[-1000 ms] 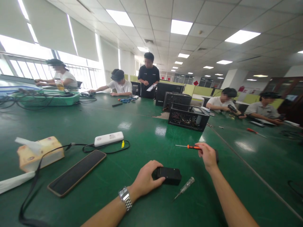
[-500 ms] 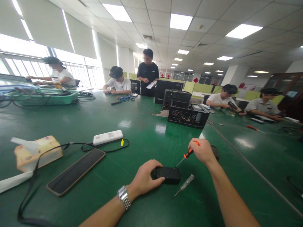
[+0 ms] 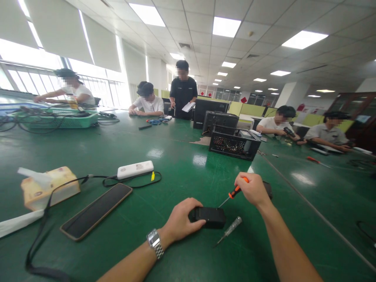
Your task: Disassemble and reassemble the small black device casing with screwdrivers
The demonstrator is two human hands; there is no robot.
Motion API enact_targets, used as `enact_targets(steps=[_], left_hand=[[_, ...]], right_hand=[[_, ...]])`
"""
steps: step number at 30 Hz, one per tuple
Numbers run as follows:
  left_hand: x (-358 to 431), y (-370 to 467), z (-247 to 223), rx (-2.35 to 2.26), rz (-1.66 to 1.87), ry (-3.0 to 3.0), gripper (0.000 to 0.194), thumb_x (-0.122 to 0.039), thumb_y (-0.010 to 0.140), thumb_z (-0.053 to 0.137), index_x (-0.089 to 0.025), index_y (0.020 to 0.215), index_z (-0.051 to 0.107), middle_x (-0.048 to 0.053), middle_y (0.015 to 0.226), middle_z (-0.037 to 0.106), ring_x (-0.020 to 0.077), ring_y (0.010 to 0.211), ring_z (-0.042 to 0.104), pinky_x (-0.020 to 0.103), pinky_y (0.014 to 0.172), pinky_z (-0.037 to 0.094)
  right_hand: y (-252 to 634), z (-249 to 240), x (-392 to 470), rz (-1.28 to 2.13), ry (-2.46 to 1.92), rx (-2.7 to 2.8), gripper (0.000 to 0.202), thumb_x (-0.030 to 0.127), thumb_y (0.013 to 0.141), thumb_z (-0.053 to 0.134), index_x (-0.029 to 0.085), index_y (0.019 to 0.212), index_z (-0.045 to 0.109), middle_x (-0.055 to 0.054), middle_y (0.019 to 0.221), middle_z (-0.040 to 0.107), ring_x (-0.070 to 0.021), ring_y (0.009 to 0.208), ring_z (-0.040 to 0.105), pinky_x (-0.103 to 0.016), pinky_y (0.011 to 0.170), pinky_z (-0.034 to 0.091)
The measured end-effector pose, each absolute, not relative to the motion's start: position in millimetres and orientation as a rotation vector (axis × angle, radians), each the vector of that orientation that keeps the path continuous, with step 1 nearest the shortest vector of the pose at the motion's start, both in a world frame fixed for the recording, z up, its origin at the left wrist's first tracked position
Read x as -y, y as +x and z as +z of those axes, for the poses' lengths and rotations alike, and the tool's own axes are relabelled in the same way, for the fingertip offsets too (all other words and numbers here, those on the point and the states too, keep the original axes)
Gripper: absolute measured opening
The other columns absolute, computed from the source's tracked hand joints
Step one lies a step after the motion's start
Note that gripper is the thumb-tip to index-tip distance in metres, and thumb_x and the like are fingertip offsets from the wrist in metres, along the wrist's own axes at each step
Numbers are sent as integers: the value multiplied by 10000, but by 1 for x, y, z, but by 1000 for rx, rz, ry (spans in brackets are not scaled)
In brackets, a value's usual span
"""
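A small black box-shaped device (image 3: pixel 212 217) lies on the green table, its exact kind unclear. My left hand (image 3: pixel 185 220) grips its left end between thumb and fingers. In my right hand (image 3: pixel 252 188) is an orange and black screwdriver (image 3: pixel 234 192), held by the handle and slanting down to the left. Its tip meets the far upper edge of the device, near a corner. Just right of the device rests a second screwdriver with a clear handle (image 3: pixel 233 227). Partly hidden behind my right hand is another dark object (image 3: pixel 267 189).
To the left lie a phone (image 3: pixel 96 211), a white power bank-like block (image 3: pixel 135 170) with a black cable, and a tissue pack (image 3: pixel 51 188). An open computer case (image 3: pixel 233 145) stands ahead. A green basket (image 3: pixel 58 120) holds cables. Several people sit or stand around the table.
The view has shifted very slightly. Both hands keep their holds, and the screwdriver tip stays at the same spot on the device.
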State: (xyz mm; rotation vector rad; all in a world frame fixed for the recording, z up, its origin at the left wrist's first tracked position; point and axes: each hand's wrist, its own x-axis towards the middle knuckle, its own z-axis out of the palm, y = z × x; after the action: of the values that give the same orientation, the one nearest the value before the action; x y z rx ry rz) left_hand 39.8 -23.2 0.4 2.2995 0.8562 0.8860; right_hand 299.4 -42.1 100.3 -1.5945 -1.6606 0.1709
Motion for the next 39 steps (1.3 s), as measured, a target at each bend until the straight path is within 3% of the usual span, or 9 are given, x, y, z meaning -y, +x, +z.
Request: enact_targets(steps=[3, 6, 9, 11, 17, 21, 30, 39], left_hand=[[24, 39, 1, -849, 881, 2304, 282, -275, 749, 716, -209, 1006, 620, 33, 967, 645, 208, 889, 597, 297, 807, 461], [24, 39, 1, -849, 885, 2302, 285, -275, 748, 719, -207, 1007, 620, 33, 964, 643, 207, 883, 596, 297, 804, 462], [23, 39, 0, -838, 885, 2301, 290, -280, 753, 718, -207, 1016, 619, 37, 977, 644, 211, 895, 595, 301, 814, 461], [23, 39, 0, -832, 886, 2304, 294, -281, 757, 717, -207, 1023, 616, 38, 983, 643, 210, 900, 595, 303, 821, 460], [21, 39, -2, -827, 887, 2306, 303, -282, 754, 722, -208, 1027, 612, 36, 984, 642, 210, 899, 594, 301, 821, 460], [21, 39, -3, -830, 880, 2314, 297, -290, 753, 722, -207, 1017, 615, 36, 970, 640, 213, 886, 592, 303, 808, 461], [21, 39, -2, -819, 882, 2319, 299, -278, 758, 722, -208, 1026, 611, 33, 975, 638, 210, 888, 590, 302, 804, 459], [23, 40, 2, -831, 871, 2321, 295, -283, 753, 721, -206, 1018, 616, 41, 979, 649, 217, 896, 597, 309, 802, 465]], right_hand=[[290, 107, 49, 105, -1633, 1703, 282, 348, 817, 488, 204, 592, 580, 20, 525, 580, -150, 535, 531, -241, 542, 353], [281, 119, 59, 64, -1623, 1815, 256, 416, 863, 495, 217, 804, 645, 18, 624, 618, -155, 578, 547, -250, 578, 377], [281, 129, 67, 137, -1570, 1917, 282, 391, 845, 530, 217, 1028, 656, -11, 802, 674, -159, 634, 583, -257, 614, 427], [285, 131, 70, 177, -1587, 1943, 303, 362, 850, 512, 211, 1073, 652, -26, 857, 687, -164, 663, 604, -261, 628, 442], [287, 129, 74, 128, -1717, 1780, 259, 387, 856, 518, 206, 962, 669, -16, 747, 689, -167, 595, 593, -260, 553, 410], [275, 134, 81, 265, -1593, 1746, 257, 380, 864, 518, 184, 938, 667, -20, 764, 687, -163, 630, 614, -254, 581, 435], [260, 134, 81, 210, -1639, 1874, 211, 334, 869, 516, 216, 929, 680, 30, 711, 670, -138, 587, 567, -252, 567, 389], [255, 133, 88, -149, -1761, 1903, 216, 438, 860, 580, 265, 913, 699, 20, 775, 721, -188, 681, 636, -280, 637, 389]])
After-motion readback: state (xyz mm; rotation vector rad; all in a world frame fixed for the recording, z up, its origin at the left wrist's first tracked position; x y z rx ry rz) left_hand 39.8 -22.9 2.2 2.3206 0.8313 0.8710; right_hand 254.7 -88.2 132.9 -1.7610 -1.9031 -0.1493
